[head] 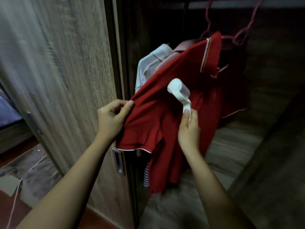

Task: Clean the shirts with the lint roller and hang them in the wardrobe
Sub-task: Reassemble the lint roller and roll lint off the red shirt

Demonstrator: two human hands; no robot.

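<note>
A red knit polo shirt (148, 128) with a ribbed, white-striped collar hangs inside the open wardrobe, filling the middle of the view. Its wavy pink plastic hanger (209, 23) rises towards 1 o'clock.

The left hand (112, 119) pinches the folded shoulder edge of the near sleeve between thumb and curled fingers and draws the cloth out towards 9 o'clock. The right hand (188, 128) grasps the flat handle of a white plastic lint roller (179, 93). The roller's smooth cylindrical head lies against the shirt's chest just above the hand.

Behind the red shirt at 11 o'clock hangs a pale grey collared shirt (148, 66) with thin white piping. A navy-and-white striped cloth (146, 177) shows below the sleeve hem.

The wood-grain laminate wardrobe door (66, 80) stands close at 9 o'clock, its edge just beside the left hand. Its recessed metal pull (118, 161) sits below the wrist. The grained wardrobe floor (181, 204) lies bare from 5 to 3 o'clock, giving room on the right.
</note>
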